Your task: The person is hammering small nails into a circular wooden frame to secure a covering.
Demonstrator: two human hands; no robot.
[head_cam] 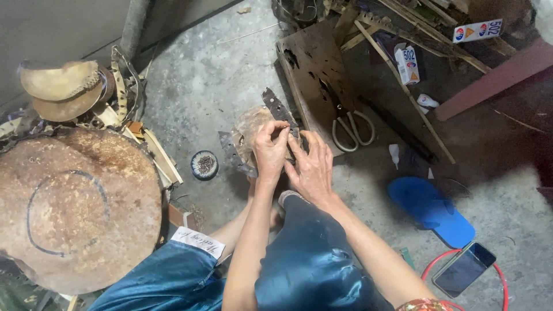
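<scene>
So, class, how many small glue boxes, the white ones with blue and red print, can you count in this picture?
2. One glue box stands upright among the sticks right of the wooden board; another glue box lies flat near the top right corner. More may be hidden under the clutter.

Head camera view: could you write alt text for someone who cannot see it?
Seen from above, a person's left hand and right hand pinch a dark strip against a brownish shell piece over a concrete floor. Scissors, a blue sandal and a phone lie nearby.
</scene>
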